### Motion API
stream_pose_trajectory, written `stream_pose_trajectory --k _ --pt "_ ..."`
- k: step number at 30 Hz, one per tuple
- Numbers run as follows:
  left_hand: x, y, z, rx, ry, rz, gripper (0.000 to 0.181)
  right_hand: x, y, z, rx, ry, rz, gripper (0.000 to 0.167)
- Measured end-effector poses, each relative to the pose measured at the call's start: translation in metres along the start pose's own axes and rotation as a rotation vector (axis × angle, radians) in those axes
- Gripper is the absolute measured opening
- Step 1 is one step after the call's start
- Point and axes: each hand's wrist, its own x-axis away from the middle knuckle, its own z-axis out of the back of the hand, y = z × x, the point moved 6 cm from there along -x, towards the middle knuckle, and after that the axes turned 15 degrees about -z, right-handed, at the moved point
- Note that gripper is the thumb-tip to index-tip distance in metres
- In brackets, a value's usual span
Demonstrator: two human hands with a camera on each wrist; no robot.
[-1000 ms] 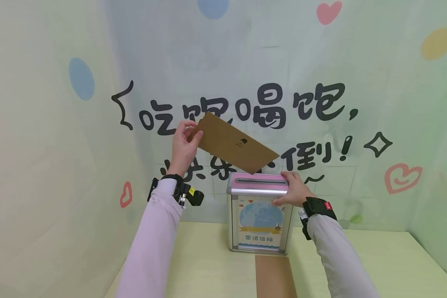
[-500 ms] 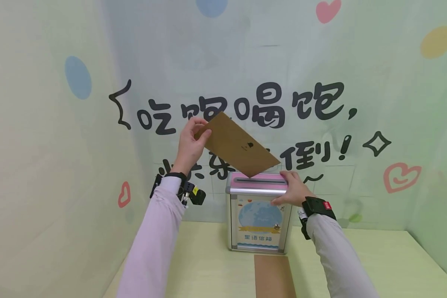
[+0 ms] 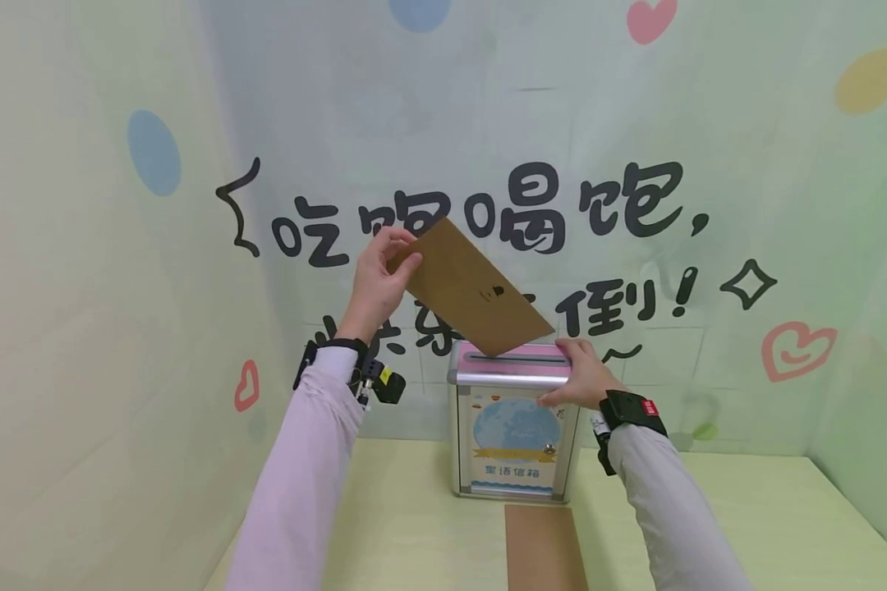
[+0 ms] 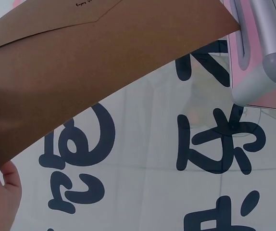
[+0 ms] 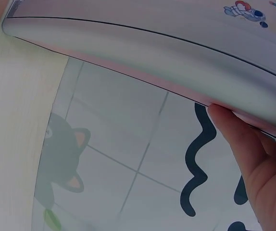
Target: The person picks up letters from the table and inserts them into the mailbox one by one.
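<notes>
In the head view my left hand [image 3: 384,275] pinches one end of a brown envelope [image 3: 480,291] between thumb and fingers. The envelope slants down to the right, and its lowest corner meets the slot [image 3: 517,359] in the pink top of a letter box [image 3: 517,443]. The left wrist view shows the flap edge on the envelope [image 4: 99,53] and its corner at the slot. My right hand [image 3: 584,376] grips the letter box at its upper right corner, thumb on the front. In the right wrist view, part of that hand [image 5: 253,154] lies against the box's silver side [image 5: 143,53].
A second brown envelope or card [image 3: 545,548] lies flat on the pale table [image 3: 414,533], in front of the box. Behind stands a wall [image 3: 443,123] with black lettering and coloured shapes. Another wall [image 3: 118,328] closes off the left side.
My left hand has moved a little to the right. The envelope has tipped more steeply, its low corner coming down onto the slot. My right hand and the box have stayed put.
</notes>
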Motion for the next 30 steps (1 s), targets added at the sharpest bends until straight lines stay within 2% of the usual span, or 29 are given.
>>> stream_pose_trajectory --k 5,11,19,24,30 --pt "0.003 -0.001 -0.009 -0.023 -0.051 -0.021 0.017 0.000 0.002 0.000 0.002 0.000 -0.003 0.106" --pt "0.006 -0.002 -0.027 -0.053 -0.131 -0.062 0.015 -0.001 0.004 -0.001 0.010 -0.005 -0.012 0.107" --pt "-0.002 0.007 -0.052 -0.263 -0.259 -0.101 0.015 -0.001 0.003 0.000 -0.004 -0.008 -0.008 0.106" --pt "-0.005 0.011 -0.071 -0.332 -0.347 -0.124 0.014 -0.005 0.006 -0.002 -0.001 -0.011 -0.025 0.106" --pt "0.000 0.006 -0.091 -0.395 -0.445 -0.120 0.015 -0.010 0.010 -0.006 -0.003 -0.007 -0.019 0.108"
